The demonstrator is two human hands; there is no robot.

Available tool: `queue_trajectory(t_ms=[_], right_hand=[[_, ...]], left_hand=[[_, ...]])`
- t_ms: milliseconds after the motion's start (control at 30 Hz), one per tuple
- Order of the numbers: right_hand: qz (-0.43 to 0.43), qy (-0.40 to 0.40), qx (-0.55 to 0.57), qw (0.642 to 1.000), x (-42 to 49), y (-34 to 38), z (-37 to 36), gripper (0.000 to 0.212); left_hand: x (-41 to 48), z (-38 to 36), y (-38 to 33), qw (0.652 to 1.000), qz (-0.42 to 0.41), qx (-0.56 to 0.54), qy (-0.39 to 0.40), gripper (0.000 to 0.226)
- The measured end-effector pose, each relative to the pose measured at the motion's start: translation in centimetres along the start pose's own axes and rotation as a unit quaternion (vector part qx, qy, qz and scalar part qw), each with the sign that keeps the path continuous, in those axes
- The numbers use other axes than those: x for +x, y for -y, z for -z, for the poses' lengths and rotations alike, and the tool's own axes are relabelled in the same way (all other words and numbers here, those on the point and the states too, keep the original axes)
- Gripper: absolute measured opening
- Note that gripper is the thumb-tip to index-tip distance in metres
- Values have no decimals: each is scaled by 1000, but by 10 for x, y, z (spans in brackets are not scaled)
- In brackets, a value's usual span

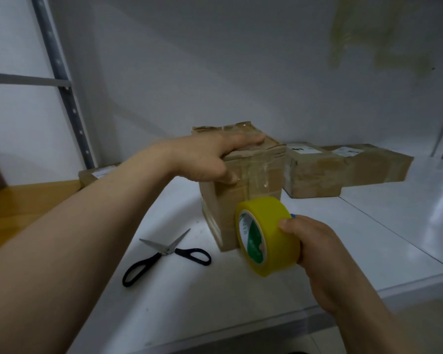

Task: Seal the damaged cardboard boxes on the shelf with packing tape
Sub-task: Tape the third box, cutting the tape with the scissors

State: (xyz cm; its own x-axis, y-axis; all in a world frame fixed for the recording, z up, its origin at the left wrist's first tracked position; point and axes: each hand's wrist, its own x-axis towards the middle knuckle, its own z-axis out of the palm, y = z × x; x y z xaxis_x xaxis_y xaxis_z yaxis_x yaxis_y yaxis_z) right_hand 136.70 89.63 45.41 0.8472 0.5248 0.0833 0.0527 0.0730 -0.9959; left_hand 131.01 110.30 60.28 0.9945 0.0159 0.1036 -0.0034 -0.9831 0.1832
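Note:
A tall brown cardboard box stands on the white shelf, wrapped in clear tape with crumpled top flaps. My left hand lies flat across its top, fingers straight, thumb down the near face. My right hand grips a yellow roll of packing tape held against the box's lower front corner. A stretch of clear tape appears to run from the roll up the box's face.
Black-handled scissors lie open on the shelf left of the box. Two flatter cardboard boxes with white labels sit behind to the right, another box at the back left. A metal shelf upright rises on the left.

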Motion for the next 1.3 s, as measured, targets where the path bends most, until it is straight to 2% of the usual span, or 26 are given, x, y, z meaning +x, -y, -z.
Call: queue_trajectory(t_ms=[133, 200, 300, 400, 500, 567, 633, 700, 767, 800, 900, 967, 1100, 1167, 1233, 1300], right_hand=[[47, 24, 22, 998, 1, -2, -6, 53], [86, 39, 48, 994, 1, 3, -10, 35], [166, 61, 109, 978, 0, 23, -12, 23], [277, 117, 150, 942, -2, 64, -17, 25], [328, 148, 184, 915, 6, 113, -25, 23], [306, 116, 152, 933, 24, 133, -33, 13], [247, 68, 84, 963, 49, 134, -42, 20], [173, 37, 57, 983, 70, 122, -46, 24], [127, 20, 96, 987, 81, 113, -42, 25], [118, 20, 127, 985, 85, 111, -38, 24], [117, 37, 155, 980, 89, 111, -28, 24], [113, 56, 151, 980, 90, 108, -28, 28], [113, 53, 136, 983, 92, 111, -25, 25], [118, 51, 137, 982, 92, 113, -26, 24], [120, 49, 139, 982, 92, 112, -28, 21], [136, 44, 136, 980, 91, 108, -30, 21]], left_hand=[[2, -1, 5, 999, -5, -17, -43, 72], [4, 6, 6, 998, -3, -28, -62, 65], [9, 22, 8, 995, 5, -68, -74, 54], [13, 47, 8, 988, 16, -130, -79, 44], [24, 68, 8, 979, 25, -188, -75, 34], [36, 62, 15, 982, 56, -177, -40, 35], [49, 41, 24, 986, 96, -133, -9, 28], [55, 20, 28, 985, 130, -114, -20, 48], [46, -1, 25, 978, 141, -132, -82, 65], [37, -12, 21, 969, 148, -150, -132, 63], [8, -52, -5, 934, 150, -164, -281, 27], [-4, -69, -22, 925, 120, -157, -325, 14], [-14, -82, -37, 919, 60, -70, -384, 24], [-16, -84, -43, 924, 36, -29, -379, 39], [-13, -91, -45, 944, 20, 12, -330, 55], [-9, -98, -41, 954, -1, 19, -298, 63]])
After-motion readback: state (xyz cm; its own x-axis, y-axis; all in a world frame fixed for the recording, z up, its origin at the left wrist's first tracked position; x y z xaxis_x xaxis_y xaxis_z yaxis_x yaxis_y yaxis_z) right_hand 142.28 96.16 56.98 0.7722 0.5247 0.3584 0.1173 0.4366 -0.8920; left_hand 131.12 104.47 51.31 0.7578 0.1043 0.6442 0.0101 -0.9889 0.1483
